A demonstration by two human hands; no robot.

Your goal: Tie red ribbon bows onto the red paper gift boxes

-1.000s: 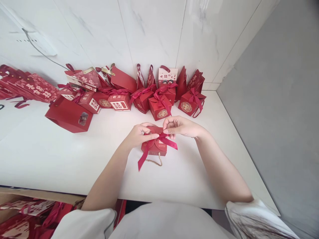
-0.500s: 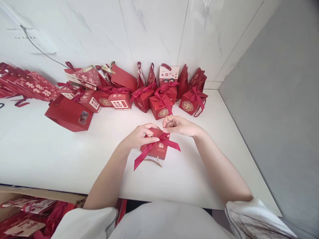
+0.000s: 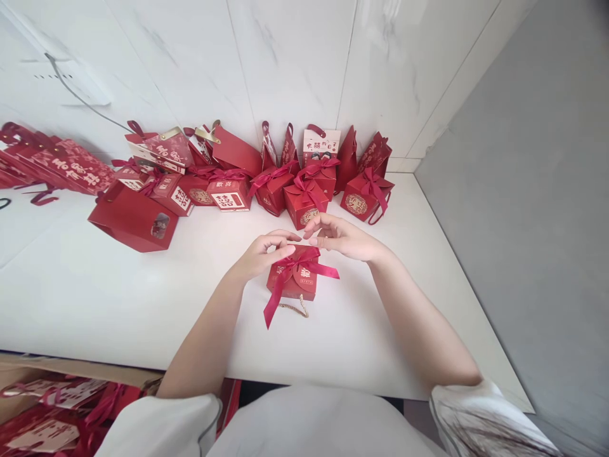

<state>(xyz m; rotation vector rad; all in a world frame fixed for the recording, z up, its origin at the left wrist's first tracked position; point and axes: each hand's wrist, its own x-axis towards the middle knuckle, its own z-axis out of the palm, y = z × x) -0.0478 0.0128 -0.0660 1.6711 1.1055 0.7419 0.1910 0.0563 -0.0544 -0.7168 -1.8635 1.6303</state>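
The person wears a white, loose-looking top [image 3: 323, 422], its plain front rounded and softly shaded with grey. The left sleeve [image 3: 159, 425] and right sleeve [image 3: 469, 412] are short, wide and white, each with a thin dark grey line running along it, and fine dark strands [image 3: 495, 431], apparently hair, trail over the right one. Below the hems, the slim forearms [image 3: 209, 330], the left hand [image 3: 261, 255] and the right hand [image 3: 345, 238] are bare.

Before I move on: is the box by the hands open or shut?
Shut. The box has its top flaps folded down, with the ribbon across them.
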